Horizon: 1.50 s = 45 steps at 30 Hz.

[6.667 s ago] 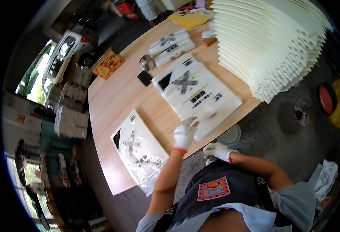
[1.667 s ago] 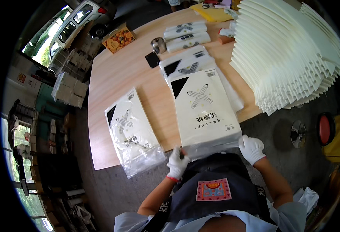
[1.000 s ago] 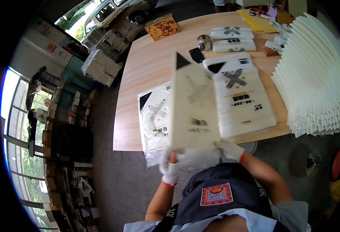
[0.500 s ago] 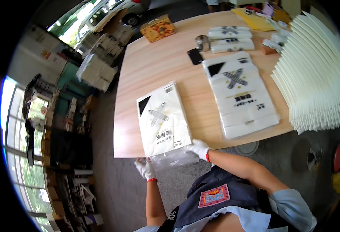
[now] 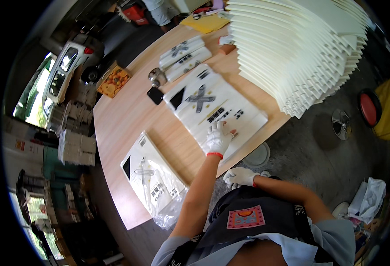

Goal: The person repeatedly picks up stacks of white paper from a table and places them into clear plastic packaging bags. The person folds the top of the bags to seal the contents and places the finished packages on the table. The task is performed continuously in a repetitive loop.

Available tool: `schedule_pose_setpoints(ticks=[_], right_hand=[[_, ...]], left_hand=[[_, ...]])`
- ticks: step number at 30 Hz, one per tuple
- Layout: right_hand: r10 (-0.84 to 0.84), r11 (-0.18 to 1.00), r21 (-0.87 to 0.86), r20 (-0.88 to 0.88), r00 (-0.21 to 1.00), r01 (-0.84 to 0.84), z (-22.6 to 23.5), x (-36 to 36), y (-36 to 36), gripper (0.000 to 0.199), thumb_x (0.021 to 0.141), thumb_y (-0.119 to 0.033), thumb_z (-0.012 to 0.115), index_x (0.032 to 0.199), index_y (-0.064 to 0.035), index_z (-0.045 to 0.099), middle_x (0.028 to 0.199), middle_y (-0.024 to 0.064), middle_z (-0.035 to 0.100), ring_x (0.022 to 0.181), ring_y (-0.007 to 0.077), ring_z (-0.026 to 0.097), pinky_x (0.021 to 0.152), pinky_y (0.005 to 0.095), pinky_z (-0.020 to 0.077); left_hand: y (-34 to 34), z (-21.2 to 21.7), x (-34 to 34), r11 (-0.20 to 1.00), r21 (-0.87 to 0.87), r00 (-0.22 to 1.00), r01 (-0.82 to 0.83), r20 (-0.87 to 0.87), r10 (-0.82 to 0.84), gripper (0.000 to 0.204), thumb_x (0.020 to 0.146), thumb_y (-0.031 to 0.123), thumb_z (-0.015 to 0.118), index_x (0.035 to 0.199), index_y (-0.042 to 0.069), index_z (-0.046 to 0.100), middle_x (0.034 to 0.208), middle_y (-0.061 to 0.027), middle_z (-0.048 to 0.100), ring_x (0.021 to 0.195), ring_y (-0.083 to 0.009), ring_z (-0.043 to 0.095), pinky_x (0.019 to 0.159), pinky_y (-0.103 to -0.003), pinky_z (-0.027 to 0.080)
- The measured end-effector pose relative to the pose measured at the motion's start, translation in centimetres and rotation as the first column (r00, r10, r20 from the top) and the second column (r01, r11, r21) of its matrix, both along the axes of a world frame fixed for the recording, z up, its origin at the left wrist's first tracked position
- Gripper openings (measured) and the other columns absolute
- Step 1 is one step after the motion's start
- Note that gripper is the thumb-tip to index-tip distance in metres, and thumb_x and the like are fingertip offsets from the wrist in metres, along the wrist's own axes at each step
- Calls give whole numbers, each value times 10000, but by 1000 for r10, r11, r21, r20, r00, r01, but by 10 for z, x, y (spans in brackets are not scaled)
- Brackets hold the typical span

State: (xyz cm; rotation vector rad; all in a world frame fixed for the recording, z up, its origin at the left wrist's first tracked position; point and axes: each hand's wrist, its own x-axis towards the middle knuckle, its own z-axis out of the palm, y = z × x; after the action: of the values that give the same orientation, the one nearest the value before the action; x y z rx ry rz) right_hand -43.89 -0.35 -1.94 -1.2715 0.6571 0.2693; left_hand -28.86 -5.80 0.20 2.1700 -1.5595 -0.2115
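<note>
My left hand (image 5: 218, 138), in a white glove with bare fingertips, lies on the near part of a stack of printed white plastic bags (image 5: 195, 119). Its fingers are spread over the top bag. My right hand (image 5: 240, 177), gloved too, hangs by my apron just off the table's near edge, with the fingers curled and nothing visible in them. Left of my left forearm, a flat white pack in a clear printed bag (image 5: 144, 170) rests on the table. The bag's loose clear end (image 5: 168, 215) sticks out past the table edge.
White sheets (image 5: 288, 57) are piled high in a fan at the table's right. Rolled bag bundles (image 5: 186, 57), a metal tin (image 5: 157, 76), a black phone (image 5: 155, 95) and a fruit-printed box (image 5: 114, 80) stand farther back. A round stool (image 5: 341, 122) is on the floor at right.
My left hand has left the bagged pack and moved right onto the bag stack. My right hand has let go of the pack and drawn back to my apron. The view has turned right.
</note>
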Motion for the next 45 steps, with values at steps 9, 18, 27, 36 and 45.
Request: schedule_pose_setpoints(ticks=[9,18,27,36,45], right_hand=[[-376,922,131,75,923,365,-18,-52,-18,235,884,-228,560,1020,-42,605,833,92,659,673,142,617,587,251,501],[-458,888,98,101,883,449,0,-51,-62,276,886,-286,585,1028,-51,605,839,55,667,684,114,617,589,230,498],[-547,802,-145,214,810,580,10,17,-131,362,885,-374,512,984,-43,620,891,85,660,760,201,624,662,328,485],[-92,876,-481,-244,965,-38,115,-40,-131,374,883,-328,452,1063,-35,599,918,164,652,840,358,617,773,441,472],[-121,406,-805,422,899,432,32,85,-160,404,888,-256,476,1246,-69,472,1073,114,626,933,265,614,811,383,476]], left_hand=[[-18,-15,-5,956,173,966,236,67,-250,330,675,319,725,906,103,632,935,-93,618,936,-294,551,834,-408,418],[-25,31,26,823,454,924,342,-323,-206,176,759,147,558,864,82,684,850,-99,690,755,-199,639,678,-297,468],[-40,40,43,911,254,941,325,-183,-285,136,764,149,652,829,41,601,708,-77,605,679,-180,605,645,-307,472],[-35,128,67,986,47,545,158,-837,-48,302,881,25,449,1182,15,436,920,-94,656,549,-69,477,572,-203,461],[-29,185,14,976,-65,886,210,-410,-218,402,809,-75,385,1171,30,525,988,-41,673,545,-61,463,466,-202,372]])
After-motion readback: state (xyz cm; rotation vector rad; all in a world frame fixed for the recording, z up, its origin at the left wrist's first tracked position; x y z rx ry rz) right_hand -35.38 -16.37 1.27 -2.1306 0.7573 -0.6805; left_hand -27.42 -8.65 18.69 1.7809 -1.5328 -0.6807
